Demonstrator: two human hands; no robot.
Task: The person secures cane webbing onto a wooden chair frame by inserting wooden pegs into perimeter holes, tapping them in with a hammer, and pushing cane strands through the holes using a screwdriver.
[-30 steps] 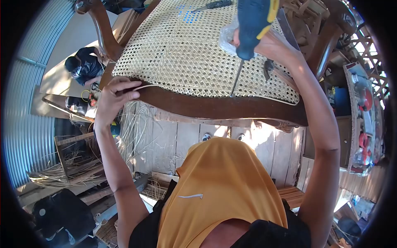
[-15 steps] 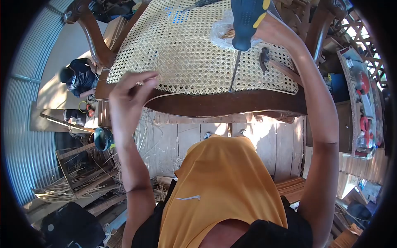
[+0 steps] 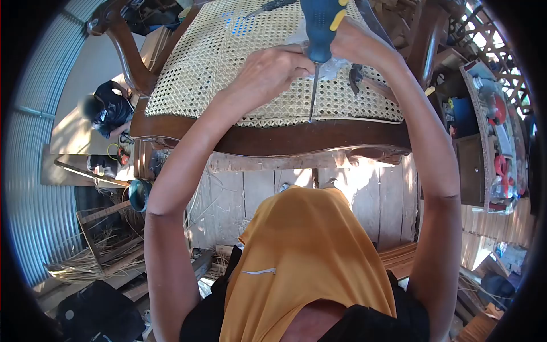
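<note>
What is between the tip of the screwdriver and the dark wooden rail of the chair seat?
In the head view, the screwdriver tip meets the woven cane panel at its front edge, where a pale cane strip borders the dark wooden rail. Nothing else lies between.

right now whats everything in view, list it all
cane chair seat: 1, pale woven cane, top centre
chair frame: 1, dark brown wood, curved round the cane
screwdriver: 1, blue and yellow handle, tip at the cane's front edge
hammer: 1, dark head, lying on the cane at right
loose cane strands: a pile, straw-coloured, floor at left
plank floor: pale wood, under the chair
corrugated wall: grey metal, far left
other person: 1, dark clothes, at left
yellow shirt: 1, the person's own
left hand: by the screwdriver shaft
right hand: gripping the screwdriver handle
</note>
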